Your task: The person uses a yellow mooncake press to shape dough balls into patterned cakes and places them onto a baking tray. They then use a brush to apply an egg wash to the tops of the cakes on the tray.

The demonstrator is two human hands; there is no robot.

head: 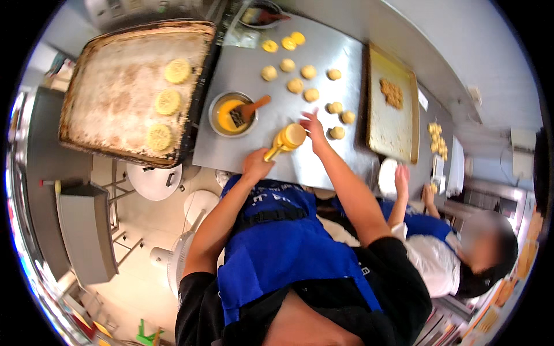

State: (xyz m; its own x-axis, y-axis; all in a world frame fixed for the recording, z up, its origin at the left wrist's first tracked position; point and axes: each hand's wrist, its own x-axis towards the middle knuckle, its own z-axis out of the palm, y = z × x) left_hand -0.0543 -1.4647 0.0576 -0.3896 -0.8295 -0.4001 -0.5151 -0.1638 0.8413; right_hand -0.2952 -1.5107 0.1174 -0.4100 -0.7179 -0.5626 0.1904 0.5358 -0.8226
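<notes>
My left hand (258,165) grips the handle of a yellow mooncake mold (289,137), which lies tilted just above the steel table (277,106). My right hand (315,128) is beside the mold's round head, its fingers spread and nothing in them. Several round dough balls (295,85) sit beyond my hands, and a few flattened yellow discs (288,43) lie at the far side. To the left, a metal bowl (212,114) contains yellow liquid, probably beaten egg, with a wooden-handled brush (255,106) resting in it.
A worn baking tray (117,95) at the left carries three patterned pastries (168,102). Another tray (415,129) at the right holds brown filling pieces (391,93). A co-worker (433,242) in a blue apron works at the right. A bowl (261,24) stands at the far edge.
</notes>
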